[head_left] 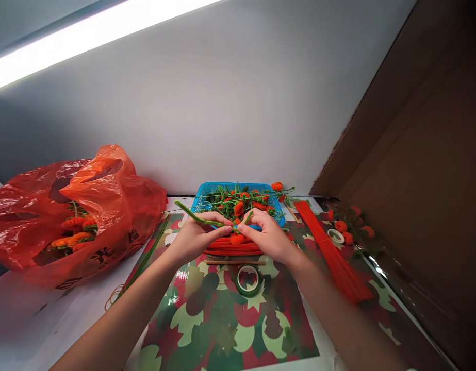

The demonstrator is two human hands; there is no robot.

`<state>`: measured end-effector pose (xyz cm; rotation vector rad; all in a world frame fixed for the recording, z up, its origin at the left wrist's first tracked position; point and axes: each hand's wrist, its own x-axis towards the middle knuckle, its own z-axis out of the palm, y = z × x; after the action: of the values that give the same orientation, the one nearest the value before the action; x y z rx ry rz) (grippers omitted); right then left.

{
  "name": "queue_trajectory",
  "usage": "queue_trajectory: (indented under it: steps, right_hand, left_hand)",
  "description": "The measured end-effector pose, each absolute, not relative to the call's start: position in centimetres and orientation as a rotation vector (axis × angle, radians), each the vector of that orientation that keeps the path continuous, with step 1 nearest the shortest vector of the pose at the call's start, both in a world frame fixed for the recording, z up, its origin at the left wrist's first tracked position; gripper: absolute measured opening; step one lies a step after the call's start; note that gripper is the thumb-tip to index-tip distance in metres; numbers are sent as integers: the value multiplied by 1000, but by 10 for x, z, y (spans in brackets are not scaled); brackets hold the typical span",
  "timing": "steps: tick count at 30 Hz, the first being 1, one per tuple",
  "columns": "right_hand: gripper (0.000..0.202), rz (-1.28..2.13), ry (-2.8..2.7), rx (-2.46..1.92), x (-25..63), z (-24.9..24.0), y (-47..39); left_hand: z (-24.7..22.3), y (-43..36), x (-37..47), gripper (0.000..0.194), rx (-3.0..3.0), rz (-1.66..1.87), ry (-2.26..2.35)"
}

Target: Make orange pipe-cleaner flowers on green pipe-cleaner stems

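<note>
A fuzzy green stem [189,212], soft like a pipe cleaner, stretches between two bare hands at the centre, just above the near rim of a blue plastic basket [201,191]. A small fluffy orange bloom [236,239] shows directly below the fingertips; whether it is joined to the stem is hard to tell. The basket has latticed sides and holds a tangle of orange flowers [239,208] and thin green stalks. Beneath the hands lies a bundle of straight red strands [230,251]; a second, longer red bundle [325,242] slants along the right. Nearer the viewer are a slim wooden stick [234,263] and a round roll of dark green tape [251,293]. At left, a crinkled, shiny, translucent orange-red bag [114,190] gapes around more blooms.

Both forearms reach in from the bottom corners and converge. The left hand [201,236] pinches the stem between thumb and fingers; the right hand [267,236] has a similar pinching grip, its fingertips nearly meeting the left's.

A glossy camouflage-patterned mat [222,324] covers part of the white surface [63,335], spreading between the forearms. A pale wall [238,103] closes off the back, and a brown cardboard panel [415,134] bounds the right.
</note>
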<state>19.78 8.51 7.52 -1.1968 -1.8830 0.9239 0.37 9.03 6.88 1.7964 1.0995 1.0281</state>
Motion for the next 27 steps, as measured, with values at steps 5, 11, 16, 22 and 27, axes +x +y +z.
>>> queue_trajectory:
  steps: [5,11,16,22,27]
  right_hand:
    - [28,922,-1868,-1123,198,76,86]
    - [12,821,-1919,-1137,198,76,84]
    - [10,790,-1910,-1140,198,76,83]
    - [9,682,-1777,-1122,198,75,85]
    - [5,697,-1811,-1114,200,77,85]
  left_hand:
    - [68,91,4,24,1698,1087,1123]
    - [68,91,5,26,1693,1033,1144]
    - [66,87,11,28,1709,1044,1197]
    - [64,83,20,40,1494,1015,1038]
    - [62,84,21,33,1409,1065,996]
